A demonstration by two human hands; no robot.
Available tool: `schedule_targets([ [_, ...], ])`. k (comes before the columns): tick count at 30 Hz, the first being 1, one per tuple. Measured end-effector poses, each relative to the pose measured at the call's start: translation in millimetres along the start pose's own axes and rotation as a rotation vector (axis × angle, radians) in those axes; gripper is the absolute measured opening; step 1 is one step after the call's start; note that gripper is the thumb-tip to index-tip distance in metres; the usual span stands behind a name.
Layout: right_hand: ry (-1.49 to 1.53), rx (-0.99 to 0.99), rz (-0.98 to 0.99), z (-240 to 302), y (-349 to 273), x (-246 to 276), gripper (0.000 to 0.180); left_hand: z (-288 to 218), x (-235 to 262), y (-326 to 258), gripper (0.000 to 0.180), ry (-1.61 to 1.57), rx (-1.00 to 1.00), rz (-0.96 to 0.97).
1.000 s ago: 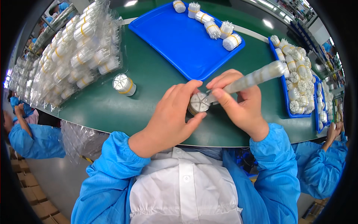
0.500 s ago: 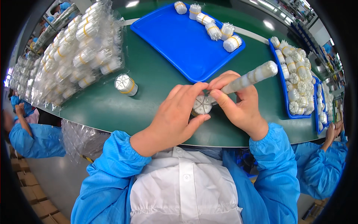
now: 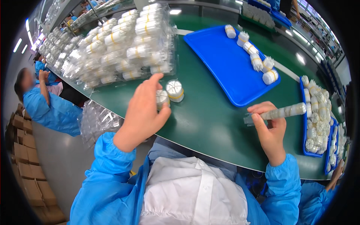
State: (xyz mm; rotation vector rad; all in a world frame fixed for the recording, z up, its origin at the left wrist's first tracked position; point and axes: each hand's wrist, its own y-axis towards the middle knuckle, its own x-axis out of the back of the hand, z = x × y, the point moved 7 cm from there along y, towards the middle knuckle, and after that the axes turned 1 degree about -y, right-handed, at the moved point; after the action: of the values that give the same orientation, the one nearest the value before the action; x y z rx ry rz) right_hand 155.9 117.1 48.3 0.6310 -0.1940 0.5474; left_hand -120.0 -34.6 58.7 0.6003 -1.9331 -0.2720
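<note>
At the left, my left hand [image 3: 141,108] curls thumb and fingers around a short white cylindrical bundle [image 3: 162,97] with a spoked end face up. It stands on the table close beside another upright bundle [image 3: 175,90] bound with a yellow band. My thumb crosses its near side; the hand hides part of it. On the right, my right hand [image 3: 269,125] grips a slim translucent tube [image 3: 287,111] with whitish sections inside. Its clear narrow end [image 3: 249,119] points left past my fingertips, over the green table [image 3: 202,120].
A blue tray [image 3: 221,63] holds several banded bundles along its right side. Stacked plastic-wrapped bundles [image 3: 131,48] rise at the back left. Another blue tray [image 3: 310,153], heaped with bundles, stands at the right. A co-worker [image 3: 52,105] sits at the far left; cartons [image 3: 28,150] line the floor.
My left hand has moved left with the bundle, bringing it beside the standing one. My right hand has drawn away to the right with the tube. The view has turned left.
</note>
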Motion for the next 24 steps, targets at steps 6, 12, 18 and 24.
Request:
schedule_targets([
  [6,-0.014,-0.020,-0.020,-10,2,1,0.010,-4,-12,20,0.050,0.184,-0.142,-0.035],
  [12,-0.048,-0.074,-0.010,-19,-2,6,0.009,20,28,35,0.039,-0.085,-0.058,-0.072],
  [18,-0.060,-0.093,0.009,-19,-2,3,0.010,121,181,79,0.043,-0.067,0.125,-0.460],
  [24,-0.082,-0.119,0.005,-29,1,0,0.011,241,262,130,0.048,0.905,0.090,-0.413],
])
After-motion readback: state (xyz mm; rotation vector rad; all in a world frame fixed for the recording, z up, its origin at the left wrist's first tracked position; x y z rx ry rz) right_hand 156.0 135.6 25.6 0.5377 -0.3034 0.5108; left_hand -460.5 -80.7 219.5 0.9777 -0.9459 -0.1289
